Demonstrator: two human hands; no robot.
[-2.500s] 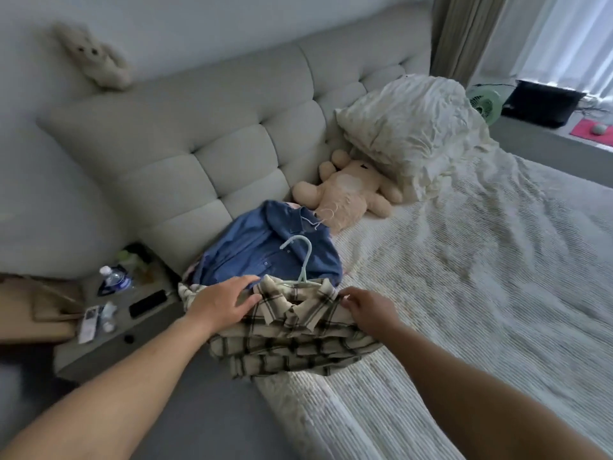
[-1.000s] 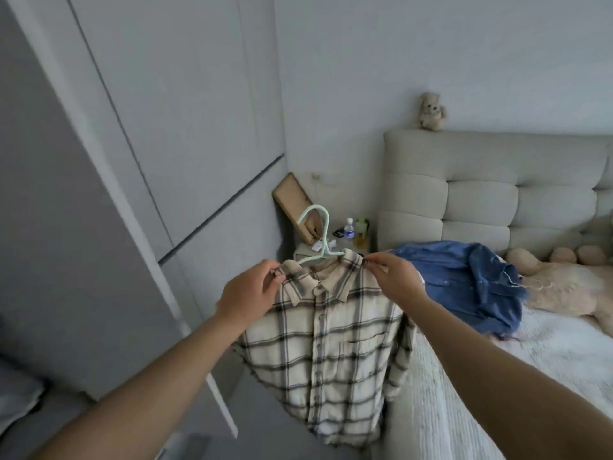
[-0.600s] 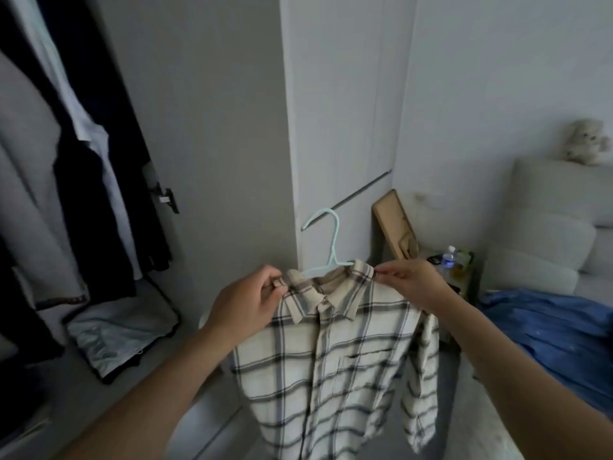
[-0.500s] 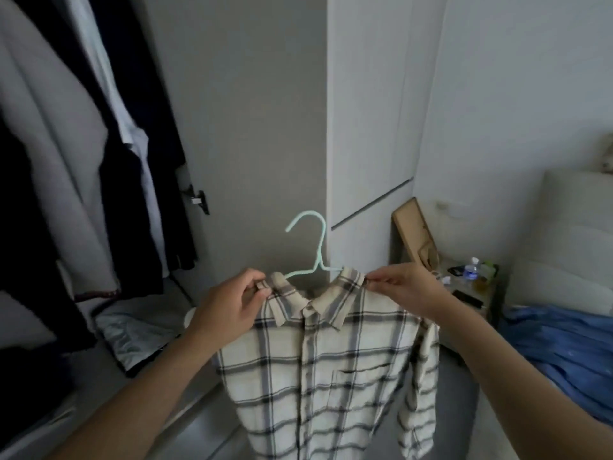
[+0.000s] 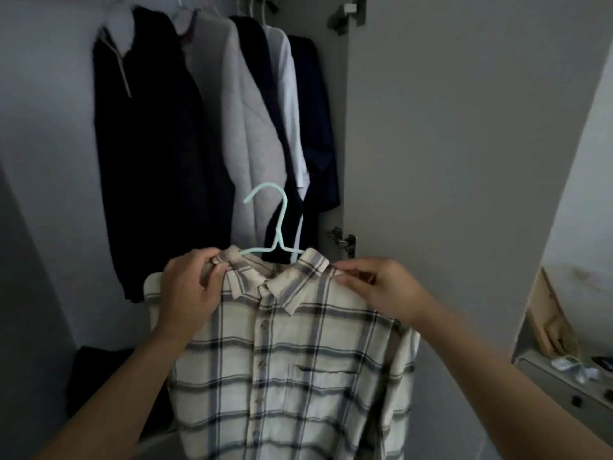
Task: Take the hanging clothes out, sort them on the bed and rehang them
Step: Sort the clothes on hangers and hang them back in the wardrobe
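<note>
Rehanging is the step in hand, judging by the head view: the person is facing the open wardrobe and holding up a plaid shirt (image 5: 292, 356) on a mint-green hanger (image 5: 276, 227). The left hand (image 5: 190, 290) is gripping the shirt's left shoulder just beside the collar, fingers curled over the cloth. The right hand (image 5: 381, 287) is pinching the right shoulder seam at the collar's other end. The hanger's hook is standing upright above the collar, free of both hands, in front of the hanging clothes (image 5: 219, 134), a row of dark and pale garments along the top of the wardrobe. The rail itself is hard to make out.

The next move probably calls for raising the shirt, with the hook aimed at a gap near the row's right end beside the wardrobe door (image 5: 447, 161), then letting go once the hook catches.
</note>
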